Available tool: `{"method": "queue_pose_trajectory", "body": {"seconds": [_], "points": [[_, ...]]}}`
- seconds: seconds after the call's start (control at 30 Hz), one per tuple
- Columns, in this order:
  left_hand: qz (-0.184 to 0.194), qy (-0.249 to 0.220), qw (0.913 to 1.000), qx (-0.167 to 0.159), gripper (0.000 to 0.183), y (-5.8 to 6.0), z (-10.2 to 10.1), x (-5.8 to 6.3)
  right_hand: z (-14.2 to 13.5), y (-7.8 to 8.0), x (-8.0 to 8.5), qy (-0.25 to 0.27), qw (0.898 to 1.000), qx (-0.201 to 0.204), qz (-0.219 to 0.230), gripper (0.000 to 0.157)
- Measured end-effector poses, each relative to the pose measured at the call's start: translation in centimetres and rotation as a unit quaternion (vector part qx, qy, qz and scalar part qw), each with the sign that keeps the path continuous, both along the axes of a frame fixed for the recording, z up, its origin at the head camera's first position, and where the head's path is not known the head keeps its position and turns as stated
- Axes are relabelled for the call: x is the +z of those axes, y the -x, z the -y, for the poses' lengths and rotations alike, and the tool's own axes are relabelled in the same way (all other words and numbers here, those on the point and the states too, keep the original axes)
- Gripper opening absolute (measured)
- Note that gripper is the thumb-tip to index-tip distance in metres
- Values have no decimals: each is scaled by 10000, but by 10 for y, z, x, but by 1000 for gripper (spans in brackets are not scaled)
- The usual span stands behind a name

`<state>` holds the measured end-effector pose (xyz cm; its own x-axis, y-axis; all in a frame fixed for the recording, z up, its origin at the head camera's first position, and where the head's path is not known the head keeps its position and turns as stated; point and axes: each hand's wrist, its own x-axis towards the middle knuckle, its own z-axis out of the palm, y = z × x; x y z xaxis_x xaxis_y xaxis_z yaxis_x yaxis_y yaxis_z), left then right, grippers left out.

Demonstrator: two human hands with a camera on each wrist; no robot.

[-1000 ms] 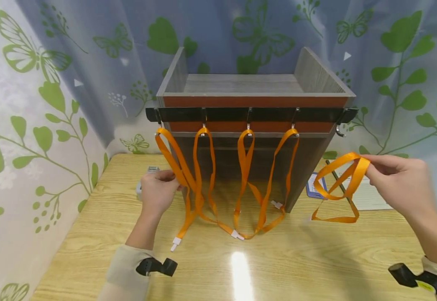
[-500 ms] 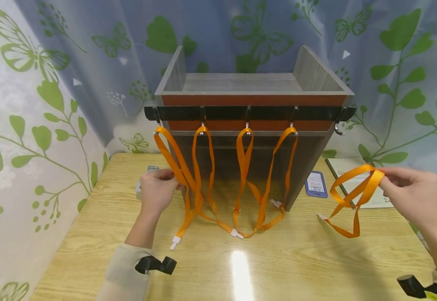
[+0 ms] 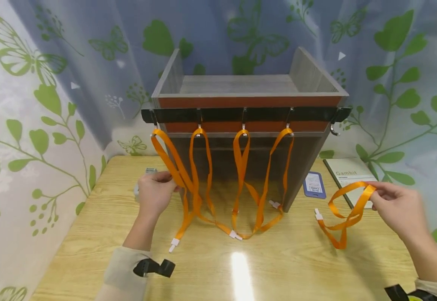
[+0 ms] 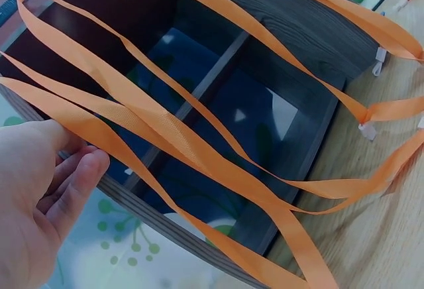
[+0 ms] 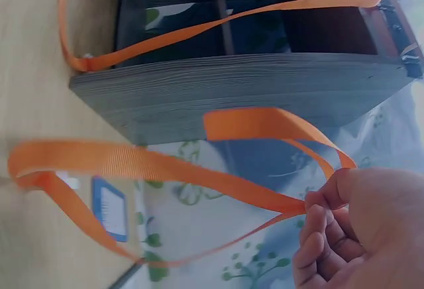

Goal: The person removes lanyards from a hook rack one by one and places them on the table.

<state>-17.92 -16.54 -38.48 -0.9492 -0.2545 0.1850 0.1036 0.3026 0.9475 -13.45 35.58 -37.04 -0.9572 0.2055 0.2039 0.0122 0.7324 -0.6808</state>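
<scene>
Orange lanyards with white clips hang from hooks on a black rail (image 3: 222,114) across a grey wooden cabinet (image 3: 308,163). My left hand (image 3: 156,192) pinches the leftmost lanyard (image 3: 169,152) partway down its strap; in the left wrist view its strap passes in front of part of the left hand (image 4: 40,189). Out to the right of the cabinet, my right hand (image 3: 400,209) grips another lanyard (image 3: 351,217) between thumb and fingers. This one dangles in loops, its white clip (image 3: 318,214) at the left end. In the right wrist view the looped strap (image 5: 159,166) stretches left from the fingertips.
At the rail's right end a silver hook (image 3: 334,130) is bare. A blue-framed card holder (image 3: 314,185) and a notebook (image 3: 350,169) lie on the wooden table (image 3: 278,267) at right. Behind the left hand sits a small grey object (image 3: 151,170). Patterned curtain (image 3: 210,25) backs everything.
My right hand has moved lower with its lanyard, whose loops have swung and sunk, uncovering the card holder and more of the notebook. The left hand has stayed put on its strap.
</scene>
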Motion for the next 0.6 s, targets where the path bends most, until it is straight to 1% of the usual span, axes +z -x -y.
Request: {"method": "queue_pose_trajectory", "body": {"seconds": [0.07,0.13,0.3,0.43,0.6], "points": [[-6,13,10000,-6,21,-1,1,0,-1,1,-7,49,9998,108,167,37],[-35,30,10000,-30,22,-1,1,-1,-2,1,-14,-10,9994,167,316,37],[-31,48,10000,-11,22,0,1,-3,-5,4,-32,-245,9976,164,619,39],[-12,42,10000,5,22,0,1,-4,-10,5,-46,-220,9969,103,752,41],[-179,50,9998,-12,21,0,1,-4,-16,9,-62,-108,9969,159,766,40]]}}
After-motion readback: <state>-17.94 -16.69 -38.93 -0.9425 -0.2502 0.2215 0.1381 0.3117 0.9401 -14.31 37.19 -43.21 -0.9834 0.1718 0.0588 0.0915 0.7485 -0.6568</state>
